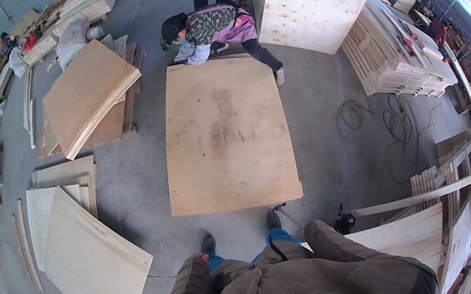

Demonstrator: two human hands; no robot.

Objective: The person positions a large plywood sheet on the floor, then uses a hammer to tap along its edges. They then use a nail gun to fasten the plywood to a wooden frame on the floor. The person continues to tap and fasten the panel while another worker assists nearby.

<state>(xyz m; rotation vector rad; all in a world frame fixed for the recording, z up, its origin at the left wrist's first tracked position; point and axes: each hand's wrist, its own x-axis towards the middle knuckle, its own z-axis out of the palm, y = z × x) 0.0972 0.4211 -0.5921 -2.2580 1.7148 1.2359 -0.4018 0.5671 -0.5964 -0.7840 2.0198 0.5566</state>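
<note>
A large plywood sheet (252,169) lies flat on the floor in front of my feet, with a dark smudge down its middle. A hammer (292,218) juts forward from my right sleeve, its head near my right boot and the sheet's near edge. My right hand is hidden by the cuff, but the handle runs into it. Only a sliver of my left hand (199,255) shows at its cuff beside my left leg, and its fingers are hidden. At the sheet's far edge a co-worker (222,28) bends down with a hand at the far left corner.
Plywood stacks (89,90) and loose panels (88,252) lie to the left. A tall plywood box (311,0) and a pile of slatted panels (386,59) stand at the far right. A coiled hose (399,119) lies on the right floor, behind leaning timber frames (436,194).
</note>
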